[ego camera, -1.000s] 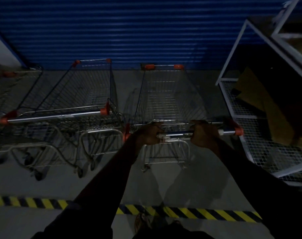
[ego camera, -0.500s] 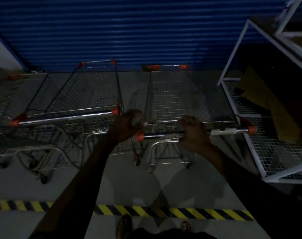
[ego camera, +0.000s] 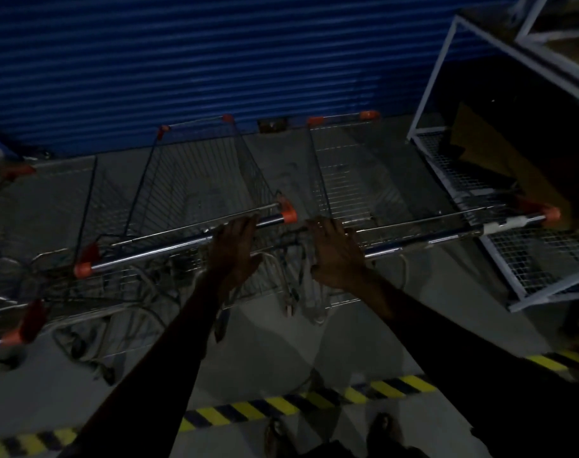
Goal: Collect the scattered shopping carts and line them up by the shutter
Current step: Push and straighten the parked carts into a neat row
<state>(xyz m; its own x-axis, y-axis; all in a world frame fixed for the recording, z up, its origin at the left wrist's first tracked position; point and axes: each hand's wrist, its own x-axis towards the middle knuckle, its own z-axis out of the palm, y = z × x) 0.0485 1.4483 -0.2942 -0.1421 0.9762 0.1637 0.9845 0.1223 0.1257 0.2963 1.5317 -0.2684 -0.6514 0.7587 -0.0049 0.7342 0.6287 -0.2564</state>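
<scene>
The left hand [ego camera: 235, 246] has left the right cart's bar and crossed to the handle [ego camera: 182, 242] of the middle cart [ego camera: 199, 190]. The right hand [ego camera: 337, 251] has slid to the left end of the right cart's handle [ego camera: 430, 240]. Both hands, which were curled round that one bar a second ago, now lie with fingers stretched out. The left hand's fingers rest flat over the middle cart's bar, just short of its orange end cap. The right hand's fingers are spread across the end of its bar, and neither hand grips.

The right cart [ego camera: 347, 180] stands directly ahead, its long axis running away from the person. Its narrow front, marked by two orange corners, points at the blue shutter [ego camera: 182, 61] and sits close to the shutter's foot. Its handle lies crosswise, nearest the person.

The middle cart stands just beside it on the left, also nose to the shutter. Its handle slants, with the right end farther from the person. A strip of bare floor shows between the two baskets.

A third cart [ego camera: 14, 337] is partly in view at the far left edge.

A white wire-mesh rack [ego camera: 529, 259] stands to the right of the carts, with cardboard [ego camera: 479, 147] inside it. A yellow-and-black hazard stripe [ego camera: 281, 404] crosses the floor in front of the person's shoes [ego camera: 275, 434].
</scene>
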